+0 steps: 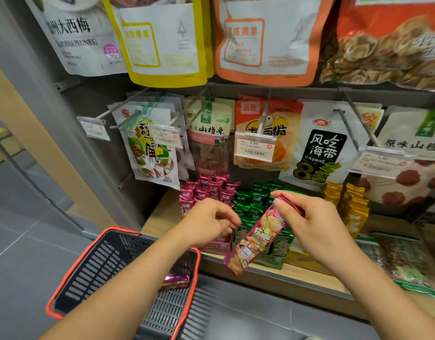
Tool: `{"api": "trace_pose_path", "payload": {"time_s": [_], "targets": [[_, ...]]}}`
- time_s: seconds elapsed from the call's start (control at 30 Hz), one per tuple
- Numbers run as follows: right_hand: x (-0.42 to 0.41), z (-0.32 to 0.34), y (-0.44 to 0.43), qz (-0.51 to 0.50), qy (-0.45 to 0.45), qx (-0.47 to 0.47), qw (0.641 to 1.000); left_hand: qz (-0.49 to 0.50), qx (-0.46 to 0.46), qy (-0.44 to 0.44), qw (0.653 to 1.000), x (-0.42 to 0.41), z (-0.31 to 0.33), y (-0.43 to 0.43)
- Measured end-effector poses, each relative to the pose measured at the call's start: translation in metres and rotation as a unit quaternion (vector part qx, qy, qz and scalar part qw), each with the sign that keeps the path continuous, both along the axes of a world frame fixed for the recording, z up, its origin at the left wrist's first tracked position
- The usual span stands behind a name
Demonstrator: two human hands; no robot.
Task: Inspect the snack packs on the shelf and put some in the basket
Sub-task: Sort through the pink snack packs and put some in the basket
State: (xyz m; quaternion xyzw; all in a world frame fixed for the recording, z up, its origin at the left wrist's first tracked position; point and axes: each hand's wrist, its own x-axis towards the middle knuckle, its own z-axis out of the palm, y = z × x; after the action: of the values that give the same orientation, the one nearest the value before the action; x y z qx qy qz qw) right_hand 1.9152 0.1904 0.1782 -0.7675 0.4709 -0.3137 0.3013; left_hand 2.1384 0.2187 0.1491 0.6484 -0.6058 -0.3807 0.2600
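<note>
My right hand pinches the top edge of a long pink snack pack, which hangs slanted down to the left over the shelf's front edge. My left hand hovers with curled fingers over the display box of pink packs; whether it holds anything is hidden. A black basket with an orange rim hangs under my left forearm, and one pink pack lies inside it.
Green packs and yellow packs stand in boxes to the right on the wooden shelf. Larger bags hang on hooks above with price tags. A grey upright post stands at left, grey floor below.
</note>
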Motion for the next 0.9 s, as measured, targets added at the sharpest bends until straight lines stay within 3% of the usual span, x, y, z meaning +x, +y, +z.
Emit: {"api": "trace_pose_path", "payload": {"time_s": [0.1,0.2,0.37,0.5,0.77,0.9], "targets": [[-0.007,0.005,-0.003,-0.027,-0.059,0.004,0.998,0.073,-0.117,-0.149,0.979,0.006,-0.010,-0.026],[-0.016,0.019,-0.003,-0.061,-0.119,-0.031,0.991,0.041,-0.189,-0.252,0.948,0.014,-0.024,-0.057],[-0.018,0.042,-0.001,-0.069,-0.140,-0.116,0.981,-0.040,-0.131,-0.362,0.922,0.017,-0.056,-0.100],[-0.007,0.034,-0.013,-0.059,-0.138,-0.124,0.981,-0.062,-0.110,-0.405,0.906,0.023,-0.071,-0.117],[0.027,-0.005,-0.039,-0.031,-0.019,-0.224,0.974,-0.094,-0.059,-0.422,0.900,0.032,-0.075,-0.126],[0.046,-0.015,-0.060,-0.026,-0.018,-0.235,0.972,-0.100,-0.050,-0.430,0.896,0.040,-0.071,-0.116]]}}
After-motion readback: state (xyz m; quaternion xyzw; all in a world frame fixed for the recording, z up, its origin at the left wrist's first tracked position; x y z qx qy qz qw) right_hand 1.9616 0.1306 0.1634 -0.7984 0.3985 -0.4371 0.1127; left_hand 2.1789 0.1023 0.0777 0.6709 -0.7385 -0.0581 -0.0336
